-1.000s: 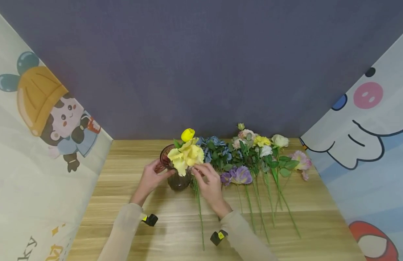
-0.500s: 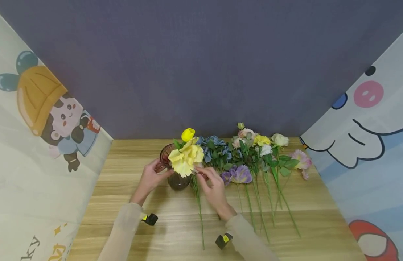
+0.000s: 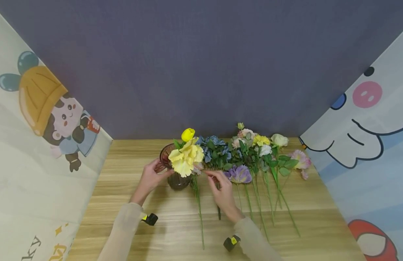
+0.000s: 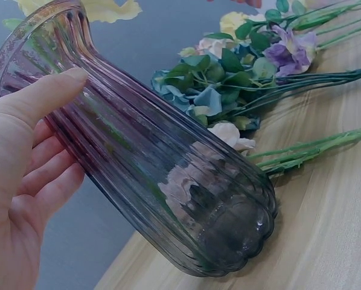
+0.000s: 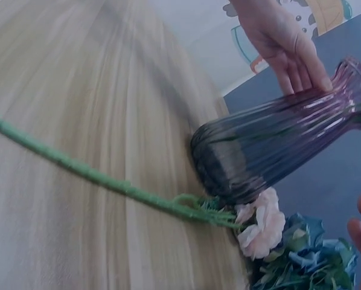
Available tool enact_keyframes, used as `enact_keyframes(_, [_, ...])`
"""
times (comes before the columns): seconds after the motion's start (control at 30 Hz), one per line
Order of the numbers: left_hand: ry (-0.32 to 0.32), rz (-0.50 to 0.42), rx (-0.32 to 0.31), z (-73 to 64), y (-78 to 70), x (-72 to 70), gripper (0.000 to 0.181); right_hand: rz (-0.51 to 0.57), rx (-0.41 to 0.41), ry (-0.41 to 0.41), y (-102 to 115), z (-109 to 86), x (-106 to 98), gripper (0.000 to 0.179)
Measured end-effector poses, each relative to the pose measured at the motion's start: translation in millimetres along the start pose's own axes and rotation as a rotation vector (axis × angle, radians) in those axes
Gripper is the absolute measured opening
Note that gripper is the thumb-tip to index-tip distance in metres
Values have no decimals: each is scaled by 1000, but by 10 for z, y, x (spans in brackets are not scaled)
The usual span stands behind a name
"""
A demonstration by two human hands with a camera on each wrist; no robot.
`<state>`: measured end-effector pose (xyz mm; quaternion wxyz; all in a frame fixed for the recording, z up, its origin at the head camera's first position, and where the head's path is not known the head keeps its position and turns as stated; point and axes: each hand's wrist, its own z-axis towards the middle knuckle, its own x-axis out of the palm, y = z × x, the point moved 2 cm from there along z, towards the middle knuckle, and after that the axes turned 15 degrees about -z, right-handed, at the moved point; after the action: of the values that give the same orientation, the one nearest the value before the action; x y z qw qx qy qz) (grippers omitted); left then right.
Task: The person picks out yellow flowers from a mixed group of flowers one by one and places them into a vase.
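Observation:
A ribbed glass vase (image 3: 179,182), purple at the flared neck and smoky grey at the base, stands on the table. My left hand (image 3: 151,181) grips it around the neck; the left wrist view shows the thumb across the glass (image 4: 138,139). A large pale yellow flower (image 3: 186,158) and a bright yellow tulip (image 3: 188,135) rise from the vase mouth, with stems faintly visible through the glass. To the right, my right hand (image 3: 223,194) hovers with loosely bent fingers holding nothing. A pale pink flower (image 5: 262,226) with a long green stem lies beside the vase.
Blue flowers (image 3: 216,146), a purple flower (image 3: 240,174), a white rose (image 3: 280,140) and a pink-purple flower (image 3: 300,160) lie along the right of the wooden table (image 3: 123,232), stems toward the front. A dark grey wall (image 3: 201,72) stands behind.
My right hand has let go of the pale yellow flower and moved right, away from it. The flower has turned slightly. My left hand stays on the vase.

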<state>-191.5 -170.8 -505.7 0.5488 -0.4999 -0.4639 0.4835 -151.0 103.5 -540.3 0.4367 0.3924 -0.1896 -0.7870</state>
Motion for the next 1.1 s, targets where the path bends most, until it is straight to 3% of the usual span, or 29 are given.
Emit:
enact_keyframes(0.1, [3, -1, 4, -8, -27, 10, 57, -32, -8, -17, -15, -26, -28, 28])
enact_keyframes(0.23, [-7, -2, 8, 10, 81, -22, 59, -47, -36, -45, -42, -63, -55, 32])
enact_keyframes(0.4, [-6, -8, 19, 42, 199, -72, 61, -55, 11, 1, -197, -164, -102, 26])
enact_keyframes(0.67, [-5, -16, 12, 37, 189, -72, 62, -95, 37, 19, -406, -303, -214, 23])
enact_keyframes(0.9, [-12, -19, 9, 34, 185, -72, 61, -108, 70, -26, -549, -381, -322, 26])
enact_keyframes(1.1, [-15, -11, 1, 33, 180, -68, 62, -177, 145, -23, -691, -432, -431, 24])
